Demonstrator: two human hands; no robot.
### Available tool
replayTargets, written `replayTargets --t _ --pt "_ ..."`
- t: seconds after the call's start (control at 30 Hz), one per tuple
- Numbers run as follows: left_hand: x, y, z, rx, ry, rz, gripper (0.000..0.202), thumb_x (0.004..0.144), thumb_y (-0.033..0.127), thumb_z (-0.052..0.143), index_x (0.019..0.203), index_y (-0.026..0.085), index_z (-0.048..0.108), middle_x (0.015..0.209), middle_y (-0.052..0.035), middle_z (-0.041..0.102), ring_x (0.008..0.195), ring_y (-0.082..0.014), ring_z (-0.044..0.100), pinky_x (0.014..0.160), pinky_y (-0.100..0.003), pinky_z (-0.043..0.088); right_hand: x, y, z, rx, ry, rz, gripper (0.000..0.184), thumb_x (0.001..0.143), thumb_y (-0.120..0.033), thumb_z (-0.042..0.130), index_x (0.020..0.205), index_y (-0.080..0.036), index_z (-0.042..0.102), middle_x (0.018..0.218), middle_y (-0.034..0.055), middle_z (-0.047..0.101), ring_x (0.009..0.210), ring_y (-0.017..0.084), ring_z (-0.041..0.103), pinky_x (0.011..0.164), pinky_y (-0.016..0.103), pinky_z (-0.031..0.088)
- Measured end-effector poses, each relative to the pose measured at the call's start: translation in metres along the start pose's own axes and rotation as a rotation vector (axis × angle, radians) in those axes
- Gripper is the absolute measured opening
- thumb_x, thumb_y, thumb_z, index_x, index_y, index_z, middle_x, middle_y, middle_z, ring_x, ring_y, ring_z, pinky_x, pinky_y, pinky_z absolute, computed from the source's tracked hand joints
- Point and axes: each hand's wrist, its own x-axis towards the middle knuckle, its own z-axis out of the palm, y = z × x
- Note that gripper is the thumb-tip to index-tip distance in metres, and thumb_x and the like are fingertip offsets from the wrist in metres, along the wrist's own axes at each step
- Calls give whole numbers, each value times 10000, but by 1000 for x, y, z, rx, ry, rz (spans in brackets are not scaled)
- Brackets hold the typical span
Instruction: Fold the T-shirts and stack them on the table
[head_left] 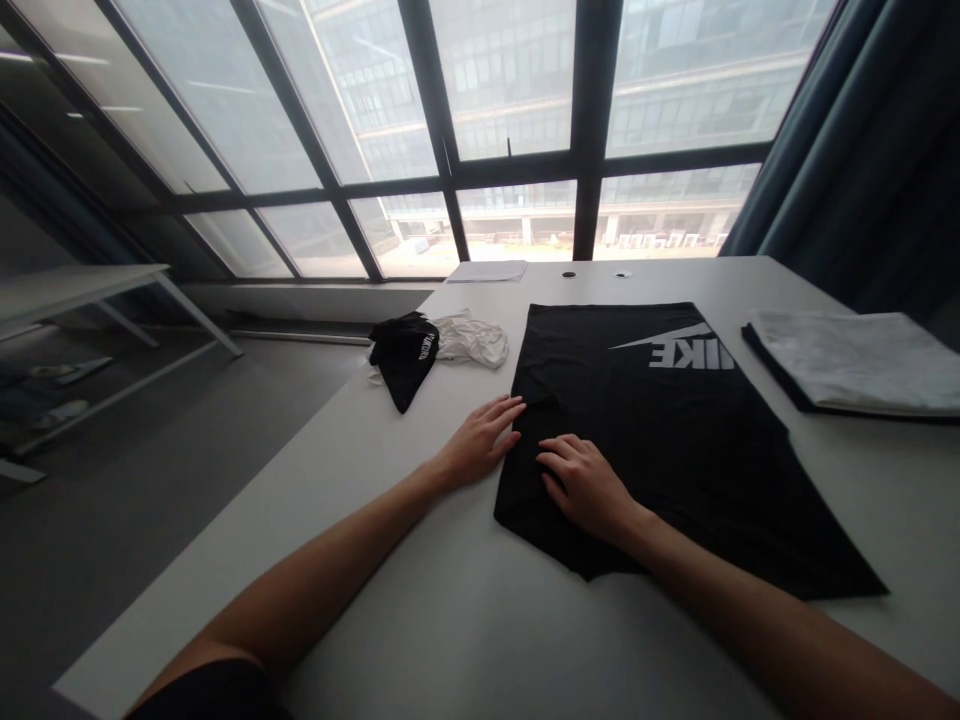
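A black T-shirt (675,450) lies spread on the white table, its white lettering and swoosh upside down from where I look. My left hand (480,440) rests at the shirt's left edge, fingers stretched out and fingertips touching the cloth. On top of the shirt, a little right of that edge, lies my right hand (589,485) with its fingers slightly bent and apart. Neither hand grips anything. The shirt's sleeve on the near side is partly covered by my right forearm.
Crumpled black cloth (405,350) and white cloth (472,340) lie at the table's left edge. Folded grey-white and black garments (862,360) are stacked on the right. Papers (487,271) lie at the far end of the white table (450,590). Windows and a curtain (832,150) stand behind.
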Motion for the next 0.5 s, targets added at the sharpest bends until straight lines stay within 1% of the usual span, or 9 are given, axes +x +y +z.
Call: replayTargets --t 0.03,0.1,0.17,0.27,0.37,0.43,0.5 --pt "2 -3 0 7 15 -9 512 1036 369 463 1532 263 398 1576 -62 410 1490 -259 293 1208 -480 285 0 0 0 -2 1 2 244 907 -168 590 1125 -192 696 1263 114 659 1168 284 554 962 453 463" --pt "5 -9 1 34 -2 -27 510 1033 365 469 1529 268 402 1565 -55 428 1481 -268 310 1204 -493 282 0 1 1 -3 4 5 246 907 -169 593 1129 -195 695 1262 115 658 1171 283 556 967 451 464" --pt "5 -14 3 74 -28 -63 488 1033 371 464 1510 275 432 1553 -52 447 1469 -285 329 1201 -522 268 0 0 2 -1 7 1 246 914 -173 588 1135 -196 694 1268 114 656 1177 282 559 976 451 465" --pt "3 -19 6 124 -26 -118 448 1036 380 446 1469 270 489 1542 -57 457 1469 -311 320 1194 -562 247 0 -2 1 3 34 -4 250 933 -188 566 1150 -192 689 1290 119 647 1204 285 554 1010 461 451" --pt "2 -20 9 122 0 -143 430 1038 374 434 1441 251 520 1522 -77 474 1469 -318 316 1186 -570 262 0 -4 -1 4 76 14 260 937 -184 551 1158 -192 688 1301 127 640 1238 292 540 1039 474 434" --pt "3 -19 8 104 11 -153 432 1035 369 440 1439 239 520 1519 -90 475 1468 -317 320 1184 -571 270 0 -4 -2 3 73 26 259 930 -174 553 1145 -199 695 1292 129 645 1233 294 546 1036 480 436" --pt "4 -14 6 77 25 -137 451 1028 359 458 1461 238 492 1543 -94 446 1481 -309 300 1193 -567 258 -1 -4 -1 -6 50 39 252 922 -172 560 1128 -203 701 1275 131 652 1210 294 561 1020 482 443"
